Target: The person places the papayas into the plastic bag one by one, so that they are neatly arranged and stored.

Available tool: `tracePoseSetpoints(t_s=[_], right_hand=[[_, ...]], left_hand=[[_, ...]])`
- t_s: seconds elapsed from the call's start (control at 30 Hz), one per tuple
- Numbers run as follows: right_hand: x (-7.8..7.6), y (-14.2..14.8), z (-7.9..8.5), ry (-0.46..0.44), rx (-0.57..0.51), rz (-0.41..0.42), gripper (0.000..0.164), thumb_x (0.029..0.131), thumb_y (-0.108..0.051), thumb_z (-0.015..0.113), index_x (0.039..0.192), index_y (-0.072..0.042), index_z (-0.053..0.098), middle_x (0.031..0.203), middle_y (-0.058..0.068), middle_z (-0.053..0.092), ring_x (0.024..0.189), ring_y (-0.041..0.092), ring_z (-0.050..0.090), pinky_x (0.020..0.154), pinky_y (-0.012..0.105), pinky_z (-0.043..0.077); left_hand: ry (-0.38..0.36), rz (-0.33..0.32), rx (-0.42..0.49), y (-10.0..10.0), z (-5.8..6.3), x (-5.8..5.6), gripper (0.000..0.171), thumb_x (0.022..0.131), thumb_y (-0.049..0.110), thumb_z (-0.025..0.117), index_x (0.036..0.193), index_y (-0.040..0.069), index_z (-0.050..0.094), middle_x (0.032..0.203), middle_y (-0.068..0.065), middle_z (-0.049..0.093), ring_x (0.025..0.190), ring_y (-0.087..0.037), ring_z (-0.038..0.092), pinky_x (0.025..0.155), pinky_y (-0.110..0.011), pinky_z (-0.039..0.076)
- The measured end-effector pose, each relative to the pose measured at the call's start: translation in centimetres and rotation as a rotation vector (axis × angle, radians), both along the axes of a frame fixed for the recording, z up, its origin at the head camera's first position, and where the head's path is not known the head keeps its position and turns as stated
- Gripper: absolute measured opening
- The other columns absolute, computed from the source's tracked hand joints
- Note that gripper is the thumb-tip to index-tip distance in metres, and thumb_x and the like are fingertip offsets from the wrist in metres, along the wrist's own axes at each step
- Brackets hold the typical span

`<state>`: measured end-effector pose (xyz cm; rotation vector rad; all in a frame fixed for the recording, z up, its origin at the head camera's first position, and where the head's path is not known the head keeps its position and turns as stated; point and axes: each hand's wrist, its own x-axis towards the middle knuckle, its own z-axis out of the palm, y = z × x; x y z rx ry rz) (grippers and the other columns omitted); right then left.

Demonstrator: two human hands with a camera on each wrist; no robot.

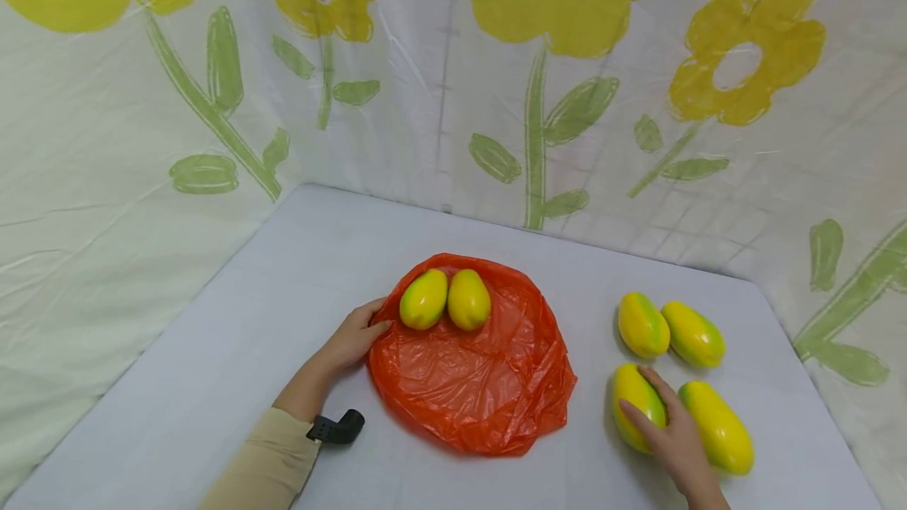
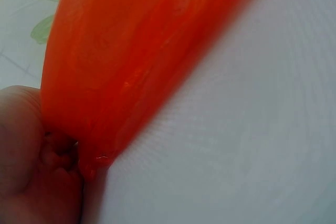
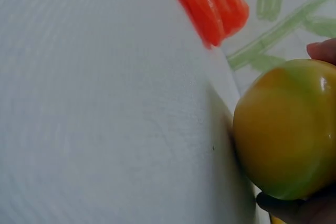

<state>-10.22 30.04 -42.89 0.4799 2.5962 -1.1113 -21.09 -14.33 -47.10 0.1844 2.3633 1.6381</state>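
A red plastic bag [image 1: 468, 392] lies spread on the table with its mouth wide. Two yellow-green mangoes [image 1: 468, 300] sit side by side within it, near its far edge. My left hand [image 1: 357, 334] pinches the bag's left rim; the left wrist view shows the red film [image 2: 121, 66] gathered at the fingers. To the right, my right hand [image 1: 673, 431] grips a mango [image 1: 631, 400], thumb on one side and fingers on the other. That mango [image 3: 286, 129] fills the right part of the right wrist view. Beside the hand lies another mango [image 1: 719, 427].
Behind the right hand lie two more mangoes, one yellow-green [image 1: 643, 325] and one tilted [image 1: 694, 334]. The white table [image 1: 283, 274] meets a flower-printed curtain [image 1: 425, 101] at its back and sides. A black strap device [image 1: 338, 427] is on the left wrist.
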Motion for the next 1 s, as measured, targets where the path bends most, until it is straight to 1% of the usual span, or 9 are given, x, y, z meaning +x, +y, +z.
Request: tracePoseSetpoints(t_s=[0.1, 0.2, 0.33, 0.5, 0.67, 0.83, 1.0], right_hand=[[-0.03, -0.03, -0.18, -0.005, -0.016, -0.013, 0.093, 0.082, -0.061, 0.057, 0.151, -0.026, 0.005, 0.157, 0.013, 0.006, 0.136, 0.041, 0.016, 0.107, 0.066, 0.017], [-0.06, -0.01, -0.34, -0.008, -0.026, -0.032, 0.094, 0.081, -0.059, 0.059, 0.151, -0.027, 0.005, 0.156, 0.017, 0.008, 0.131, 0.041, 0.019, 0.105, 0.067, 0.02], [-0.07, 0.1, -0.44, -0.006, -0.05, -0.05, 0.095, 0.081, -0.058, 0.06, 0.151, -0.027, 0.005, 0.154, 0.021, 0.009, 0.129, 0.042, 0.02, 0.103, 0.067, 0.022], [-0.06, 0.19, -0.51, 0.011, -0.075, -0.058, 0.094, 0.081, -0.057, 0.06, 0.151, -0.026, 0.006, 0.154, 0.021, 0.01, 0.131, 0.041, 0.019, 0.104, 0.065, 0.022], [0.0, 0.2, -0.58, 0.014, -0.091, -0.069, 0.094, 0.081, -0.057, 0.06, 0.151, -0.027, 0.006, 0.154, 0.02, 0.01, 0.132, 0.041, 0.018, 0.105, 0.065, 0.021], [0.08, 0.3, -0.69, 0.024, -0.106, -0.071, 0.091, 0.082, -0.055, 0.06, 0.151, -0.028, 0.007, 0.155, 0.02, 0.01, 0.133, 0.041, 0.017, 0.105, 0.065, 0.02], [0.09, 0.38, -0.72, 0.017, -0.103, -0.073, 0.09, 0.083, -0.056, 0.059, 0.151, -0.028, 0.007, 0.154, 0.02, 0.01, 0.133, 0.041, 0.018, 0.106, 0.064, 0.019]], left_hand=[[-0.001, 0.002, -0.007, -0.01, 0.07, -0.01, 0.046, 0.096, 0.01, 0.044, 0.142, 0.005, 0.036, 0.144, -0.016, 0.041, 0.129, -0.031, 0.044, 0.102, -0.044, 0.043], [-0.008, 0.007, -0.005, 0.03, 0.15, 0.0, 0.046, 0.096, 0.01, 0.044, 0.142, 0.005, 0.037, 0.144, -0.016, 0.041, 0.13, -0.032, 0.043, 0.103, -0.044, 0.042], [-0.008, 0.009, 0.003, 0.06, 0.19, 0.07, 0.046, 0.096, 0.01, 0.044, 0.142, 0.005, 0.037, 0.144, -0.016, 0.041, 0.129, -0.031, 0.043, 0.102, -0.044, 0.043], [0.004, 0.01, 0.015, 0.05, 0.14, 0.11, 0.046, 0.096, 0.009, 0.044, 0.141, 0.004, 0.037, 0.143, -0.017, 0.042, 0.127, -0.032, 0.045, 0.1, -0.043, 0.045], [0.008, 0.006, 0.01, 0.05, 0.05, 0.05, 0.046, 0.096, 0.008, 0.043, 0.141, 0.004, 0.037, 0.144, -0.017, 0.041, 0.128, -0.032, 0.045, 0.101, -0.043, 0.044], [-0.004, 0.013, 0.008, 0.08, 0.1, 0.07, 0.046, 0.096, 0.009, 0.044, 0.141, 0.005, 0.037, 0.144, -0.016, 0.041, 0.129, -0.032, 0.044, 0.101, -0.044, 0.044], [-0.007, 0.012, 0.004, -0.01, 0.23, 0.15, 0.046, 0.096, 0.009, 0.043, 0.141, 0.004, 0.037, 0.145, -0.016, 0.04, 0.13, -0.032, 0.042, 0.103, -0.044, 0.042]])
